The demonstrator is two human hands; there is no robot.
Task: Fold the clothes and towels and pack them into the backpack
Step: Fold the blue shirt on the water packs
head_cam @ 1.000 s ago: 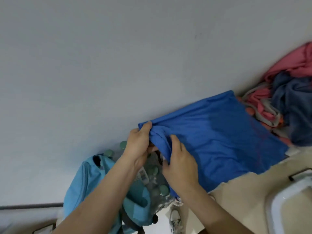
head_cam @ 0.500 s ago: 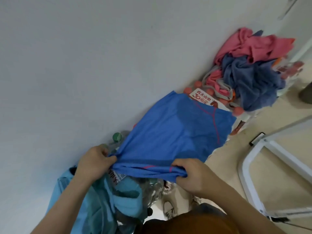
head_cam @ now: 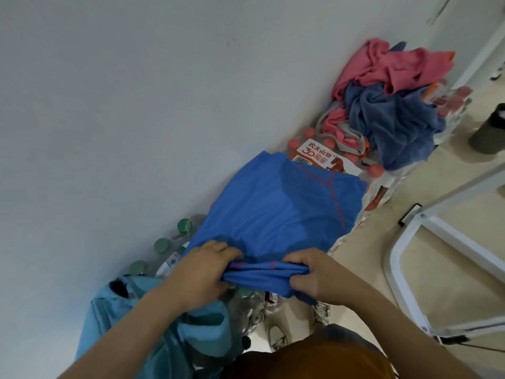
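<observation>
Moved inward since half a second ago: left hand [head_cam: 200, 272], now nearer to right hand [head_cam: 314, 272], with near hem of blue shirt [head_cam: 273, 209] bunched tighter between the two. Curled over top of that gathered hem on either side, fingers [head_cam: 221, 250] of left and of right, thumbs tucked beneath; clamped on cloth at both ends, pinching a rolled band with pink stitching across it.

Spread flat beyond the knuckles, rest of shirt, with pink seam lines on its far part and far edge reaching a shrink-wrapped pack of red-capped bottles [head_cam: 317, 157]. Printed in red on pack's label: "农夫山泉" and "30周年", barcode beside. Showing at shirt's left edge, green-capped bottles [head_cam: 184, 225]. Slumped under left forearm and against wall [head_cam: 136, 105], light blue backpack [head_cam: 109, 318], below and left of gathered hem.

Heaped farther along on the packs, pink towel [head_cam: 396, 64] over dark blue towel [head_cam: 396, 127], pink-and-grey garment [head_cam: 341, 132] just beside. Underneath it all, beige floor [head_cam: 369, 269] running along plain pale wall. To right, white metal frame [head_cam: 418, 222]; farther off, dark cylinder [head_cam: 489, 132], too blurred to name. At bottom edge, orange clothing [head_cam: 314, 362] and pale shoe [head_cam: 276, 335].
</observation>
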